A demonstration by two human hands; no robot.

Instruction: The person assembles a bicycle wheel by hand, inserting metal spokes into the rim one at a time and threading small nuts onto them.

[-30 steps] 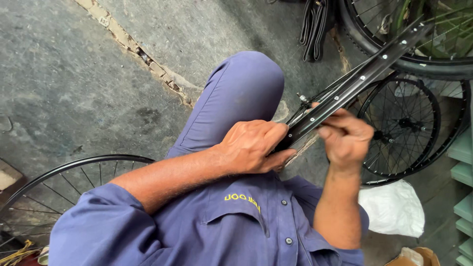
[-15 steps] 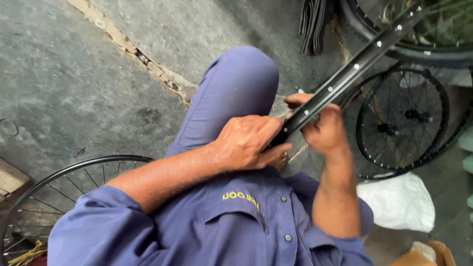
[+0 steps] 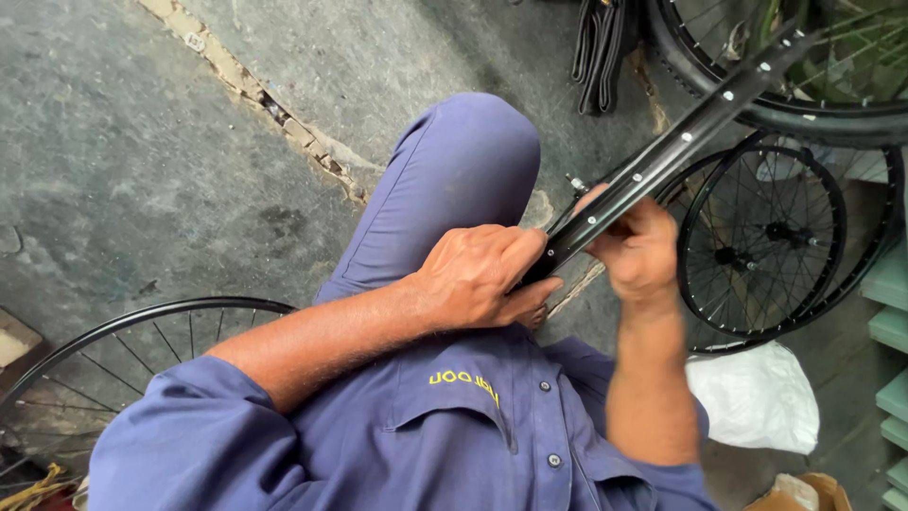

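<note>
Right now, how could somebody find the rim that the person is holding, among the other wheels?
Start at the person's raised knee. Just right of it, the left hand and right hand grip a bare black rim running diagonally up-right. Unlike the spoked wheels behind, it shows only empty spoke holes.

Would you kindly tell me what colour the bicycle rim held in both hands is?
Black, with small silvery spoke holes along it; the head view shows the bicycle rim best.

Glossy black metal rim (image 3: 662, 161), matt blue cloth shirt (image 3: 473, 426), rough cracked concrete floor (image 3: 142, 142), crinkled white plastic bag (image 3: 757, 397)
</note>
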